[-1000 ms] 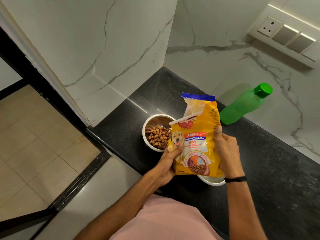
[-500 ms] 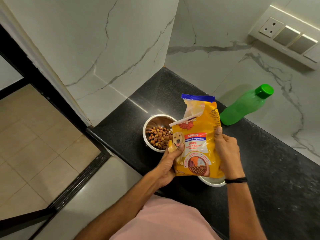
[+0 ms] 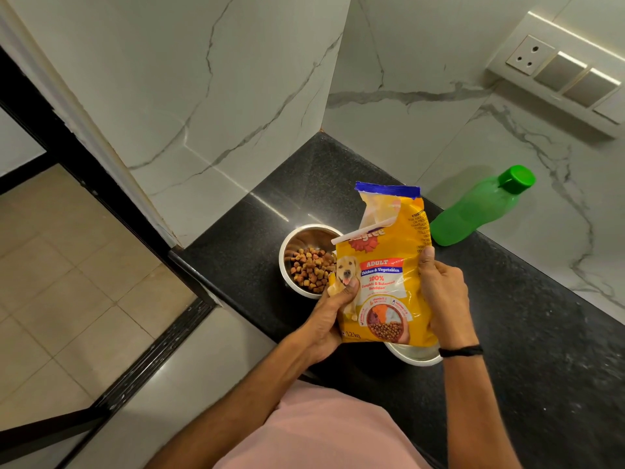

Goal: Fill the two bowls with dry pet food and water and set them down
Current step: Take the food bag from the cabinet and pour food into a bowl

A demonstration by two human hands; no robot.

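The left bowl on the counter holds kibble. The left hand grips the food bag at its lower left edge. The bag is held upright over the second bowl, of which only the rim shows. The right hand curls round the bag's right side. The bag is best kept upright, open end up, and set down clear of the bowls. The capped green bottle waits by the wall. Count: two bowls, one bag, one bottle.

The one camera on my head looks forward and steeply down, close over the counter, my left hand and right hand.
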